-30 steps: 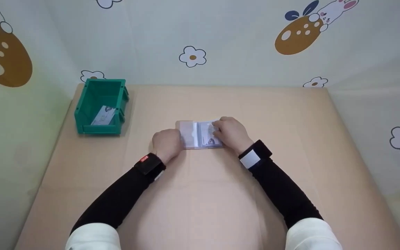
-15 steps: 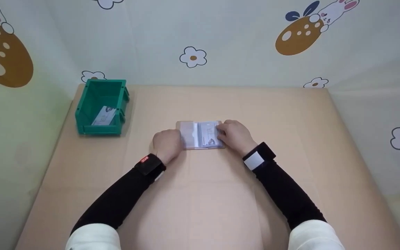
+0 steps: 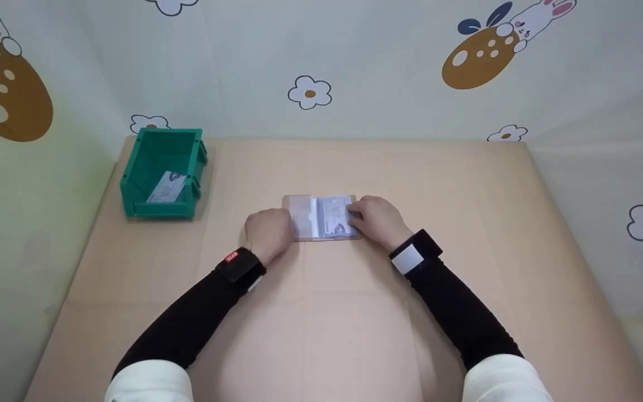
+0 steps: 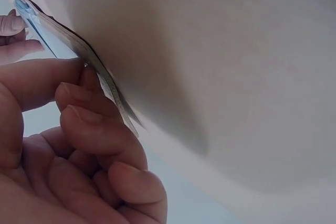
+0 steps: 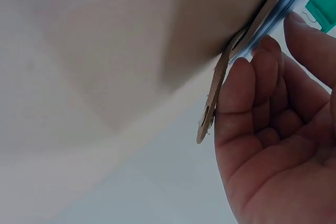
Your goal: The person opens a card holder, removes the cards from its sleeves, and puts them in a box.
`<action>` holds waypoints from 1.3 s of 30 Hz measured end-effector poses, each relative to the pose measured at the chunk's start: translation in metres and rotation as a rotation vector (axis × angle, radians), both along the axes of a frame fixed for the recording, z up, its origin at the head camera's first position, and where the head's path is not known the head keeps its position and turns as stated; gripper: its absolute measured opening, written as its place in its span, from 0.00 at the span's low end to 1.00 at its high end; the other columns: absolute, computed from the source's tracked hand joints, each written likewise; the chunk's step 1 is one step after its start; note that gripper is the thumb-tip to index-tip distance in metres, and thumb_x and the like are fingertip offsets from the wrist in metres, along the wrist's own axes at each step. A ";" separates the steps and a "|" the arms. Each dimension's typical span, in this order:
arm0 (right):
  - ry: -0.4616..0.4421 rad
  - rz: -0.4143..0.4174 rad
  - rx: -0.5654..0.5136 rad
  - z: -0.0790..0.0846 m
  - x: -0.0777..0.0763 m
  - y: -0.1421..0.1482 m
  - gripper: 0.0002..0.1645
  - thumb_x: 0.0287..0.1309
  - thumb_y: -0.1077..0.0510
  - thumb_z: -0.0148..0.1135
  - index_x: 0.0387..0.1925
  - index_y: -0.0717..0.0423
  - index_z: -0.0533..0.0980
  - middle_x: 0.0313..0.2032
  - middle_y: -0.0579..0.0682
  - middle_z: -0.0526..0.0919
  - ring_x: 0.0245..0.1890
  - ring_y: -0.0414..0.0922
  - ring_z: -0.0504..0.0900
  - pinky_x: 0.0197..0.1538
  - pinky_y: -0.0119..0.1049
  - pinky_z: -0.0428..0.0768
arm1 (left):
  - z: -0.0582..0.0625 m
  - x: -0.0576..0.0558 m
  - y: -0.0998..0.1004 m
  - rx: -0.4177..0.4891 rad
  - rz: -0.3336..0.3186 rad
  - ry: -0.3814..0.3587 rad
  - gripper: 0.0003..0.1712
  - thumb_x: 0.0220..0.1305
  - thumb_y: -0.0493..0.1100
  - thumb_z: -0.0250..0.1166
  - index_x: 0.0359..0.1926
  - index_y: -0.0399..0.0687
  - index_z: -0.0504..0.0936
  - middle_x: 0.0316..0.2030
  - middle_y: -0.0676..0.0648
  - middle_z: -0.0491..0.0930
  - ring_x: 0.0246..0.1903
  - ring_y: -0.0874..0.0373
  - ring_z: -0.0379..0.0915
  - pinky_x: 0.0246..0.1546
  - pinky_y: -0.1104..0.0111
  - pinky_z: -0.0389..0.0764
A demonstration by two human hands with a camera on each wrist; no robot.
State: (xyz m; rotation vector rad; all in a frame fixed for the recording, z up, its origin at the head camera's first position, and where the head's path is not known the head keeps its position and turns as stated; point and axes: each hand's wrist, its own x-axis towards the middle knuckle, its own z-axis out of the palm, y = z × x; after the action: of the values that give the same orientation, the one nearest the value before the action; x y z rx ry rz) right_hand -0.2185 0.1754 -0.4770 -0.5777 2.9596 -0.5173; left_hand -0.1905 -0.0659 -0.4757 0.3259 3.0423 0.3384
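An open card holder [image 3: 301, 214] with clear plastic sleeves and a tan cover lies on the table between the two hands. A white printed card [image 3: 334, 213] shows in its right-hand sleeve. My left hand [image 3: 269, 233] pinches the holder's left edge between thumb and curled fingers; in the left wrist view the cover [image 4: 79, 43] runs past the fingertips. At the opposite edge, my right hand [image 3: 382, 222] holds the sleeves, its thumb above and fingers curled beside the cover [image 5: 212, 95] in the right wrist view. The exact contact under the right fingers is partly hidden.
A green plastic bin [image 3: 159, 210] stands at the table's back left, with a white card [image 3: 168, 187] lying inside. The tan table [image 3: 344, 318] meets a patterned curtain [image 3: 388, 72] at the back and sides.
My right hand has drawn back from over the card to the holder's right edge, slightly right and toward me, uncovering more of the card. My left hand stays in place.
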 end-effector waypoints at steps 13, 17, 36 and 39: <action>-0.029 -0.021 -0.027 -0.002 -0.001 0.000 0.19 0.59 0.59 0.69 0.52 0.61 0.82 0.41 0.57 0.84 0.40 0.51 0.82 0.48 0.45 0.77 | 0.002 -0.001 0.003 -0.011 0.005 -0.027 0.12 0.63 0.38 0.58 0.24 0.40 0.80 0.25 0.42 0.81 0.27 0.46 0.79 0.31 0.51 0.78; -0.028 -0.024 -0.026 -0.002 0.000 0.001 0.19 0.59 0.59 0.69 0.52 0.61 0.82 0.42 0.57 0.84 0.41 0.51 0.82 0.49 0.46 0.77 | 0.006 -0.002 0.005 -0.057 -0.018 -0.030 0.10 0.63 0.36 0.58 0.26 0.39 0.81 0.26 0.41 0.81 0.28 0.46 0.79 0.32 0.52 0.78; -0.028 -0.027 -0.052 0.001 0.001 0.000 0.19 0.58 0.60 0.69 0.51 0.60 0.82 0.41 0.57 0.84 0.41 0.52 0.82 0.48 0.46 0.77 | 0.015 -0.013 0.042 0.142 0.015 -0.047 0.10 0.60 0.39 0.61 0.23 0.45 0.76 0.22 0.47 0.76 0.27 0.49 0.74 0.32 0.56 0.75; -0.023 -0.022 -0.058 0.001 0.001 0.000 0.18 0.58 0.60 0.69 0.51 0.61 0.82 0.39 0.57 0.84 0.40 0.52 0.82 0.47 0.46 0.77 | 0.011 -0.013 0.045 0.208 0.018 -0.066 0.14 0.60 0.39 0.61 0.18 0.48 0.70 0.19 0.50 0.70 0.23 0.51 0.71 0.28 0.57 0.72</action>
State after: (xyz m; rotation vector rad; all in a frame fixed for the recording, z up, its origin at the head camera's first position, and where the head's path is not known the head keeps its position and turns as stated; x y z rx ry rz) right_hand -0.2173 0.1751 -0.4763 -0.5412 2.9413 -0.6088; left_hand -0.2037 -0.0207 -0.4643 0.2918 2.9522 0.6550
